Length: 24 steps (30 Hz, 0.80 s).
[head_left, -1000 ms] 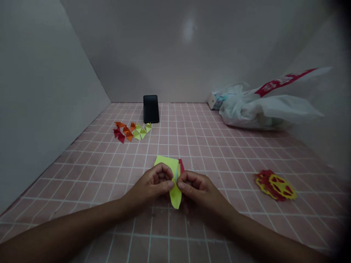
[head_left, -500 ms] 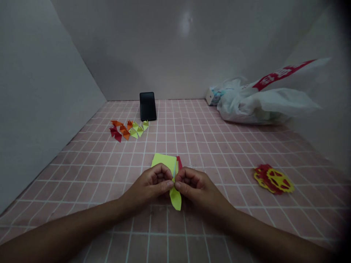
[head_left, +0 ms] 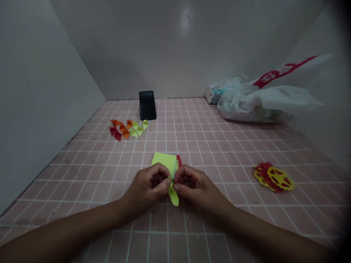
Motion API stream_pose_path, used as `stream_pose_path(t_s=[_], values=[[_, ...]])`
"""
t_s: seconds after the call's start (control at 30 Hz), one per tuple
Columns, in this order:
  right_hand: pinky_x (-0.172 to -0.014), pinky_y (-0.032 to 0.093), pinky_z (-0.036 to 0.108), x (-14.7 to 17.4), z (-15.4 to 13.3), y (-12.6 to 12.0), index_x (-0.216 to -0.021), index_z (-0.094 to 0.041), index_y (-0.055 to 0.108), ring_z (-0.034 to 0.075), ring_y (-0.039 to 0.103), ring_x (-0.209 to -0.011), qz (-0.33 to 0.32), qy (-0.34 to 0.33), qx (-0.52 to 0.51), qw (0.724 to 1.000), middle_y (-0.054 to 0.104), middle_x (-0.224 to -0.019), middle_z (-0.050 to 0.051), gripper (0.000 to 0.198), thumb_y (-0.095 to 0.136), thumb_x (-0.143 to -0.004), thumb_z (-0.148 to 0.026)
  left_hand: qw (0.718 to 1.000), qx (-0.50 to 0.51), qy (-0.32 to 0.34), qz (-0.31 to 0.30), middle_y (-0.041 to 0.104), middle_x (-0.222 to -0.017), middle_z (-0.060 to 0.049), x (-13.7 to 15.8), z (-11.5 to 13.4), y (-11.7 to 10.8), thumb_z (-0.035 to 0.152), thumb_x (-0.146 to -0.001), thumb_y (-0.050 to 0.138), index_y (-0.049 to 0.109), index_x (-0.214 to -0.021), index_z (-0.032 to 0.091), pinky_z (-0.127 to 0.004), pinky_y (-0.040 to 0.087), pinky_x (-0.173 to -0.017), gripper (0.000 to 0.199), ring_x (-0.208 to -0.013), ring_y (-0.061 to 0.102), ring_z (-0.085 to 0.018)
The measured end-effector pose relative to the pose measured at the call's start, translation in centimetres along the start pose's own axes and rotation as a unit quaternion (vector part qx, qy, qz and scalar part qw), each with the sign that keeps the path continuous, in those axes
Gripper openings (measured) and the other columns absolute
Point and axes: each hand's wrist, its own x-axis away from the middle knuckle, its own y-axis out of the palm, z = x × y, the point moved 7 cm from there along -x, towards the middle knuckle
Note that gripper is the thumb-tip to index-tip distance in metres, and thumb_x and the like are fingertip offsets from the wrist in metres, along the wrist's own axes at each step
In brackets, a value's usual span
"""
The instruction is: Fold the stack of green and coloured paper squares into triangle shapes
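Note:
A small folded piece of yellow-green paper [head_left: 173, 196] is pinched between my two hands at the middle of the table. My left hand [head_left: 150, 184] grips its left side between thumb and curled fingers. From the right, my right hand [head_left: 193, 182] pinches it with thumb and forefinger, fingertips close to the left ones. The paper's pointed end hangs toward me; its upper part is hidden by the fingers. Just beyond my hands lies a stack of square yellow paper [head_left: 164, 160], with a red sheet [head_left: 179, 160] showing at its right edge.
Several folded paper pieces [head_left: 124, 131] in red, orange and yellow lie at the back left, before a dark phone [head_left: 147, 105] that leans upright. Red and yellow gear-shaped cutouts [head_left: 274, 178] lie at right. A white plastic bag [head_left: 252, 106] and a box [head_left: 212, 95] stand at the back right.
The folded paper has turned and narrowed between my fingers, its hanging tip shifting slightly left and up. My hands stay close together, with the left thumb a little higher.

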Motion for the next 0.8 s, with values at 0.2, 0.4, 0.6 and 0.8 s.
stream_pose_path(t_s=[0.2, 0.4, 0.6, 0.8], values=[[-0.052, 0.032, 0.021, 0.2, -0.2, 0.2, -0.075, -0.020, 0.050, 0.009, 0.039, -0.059, -0.002, -0.009, 0.024, 1.000, 0.044, -0.066, -0.005, 0.019, 0.069, -0.073, -0.024, 0.991, -0.108, 0.075, 0.019, 0.060, -0.069, 0.000, 0.5, 1.1, -0.2, 0.019, -0.084, 0.054, 0.057, -0.081, 0.017, -0.022, 0.043, -0.056, 0.005, -0.060, 0.055, -0.012], [-0.053, 0.031, 0.021, 0.4, -0.7, 0.1, -0.076, -0.020, 0.048, 0.009, 0.037, -0.060, 0.008, -0.030, 0.014, 0.999, 0.043, -0.068, -0.005, 0.017, 0.065, -0.077, -0.022, 0.974, -0.171, 0.140, 0.046, 0.059, -0.073, 0.001, 0.9, 2.3, -0.2, 0.012, -0.082, 0.053, 0.056, -0.081, 0.018, -0.022, 0.043, -0.059, 0.006, -0.063, 0.055, -0.011], [-0.059, 0.036, 0.024, 0.6, -1.9, -0.8, -0.080, -0.020, 0.050, 0.012, 0.044, -0.066, 0.054, -0.098, 0.059, 0.992, 0.047, -0.074, -0.003, 0.018, 0.063, -0.082, -0.033, 0.989, -0.043, 0.070, 0.123, 0.053, -0.077, 0.002, 0.5, 1.4, -1.6, 0.012, -0.081, 0.055, 0.048, -0.076, 0.019, -0.023, 0.045, -0.062, 0.011, -0.069, 0.055, -0.012], [-0.059, 0.035, 0.024, 0.5, -1.2, -0.5, -0.078, -0.019, 0.054, 0.012, 0.044, -0.065, 0.046, -0.097, 0.138, 0.985, 0.050, -0.071, -0.003, 0.016, 0.066, -0.083, -0.029, 0.987, 0.123, -0.010, 0.102, 0.056, -0.068, 0.006, 0.4, 0.1, -0.9, 0.017, -0.082, 0.057, 0.045, -0.078, 0.021, -0.021, 0.044, -0.058, 0.013, -0.061, 0.055, -0.009]])
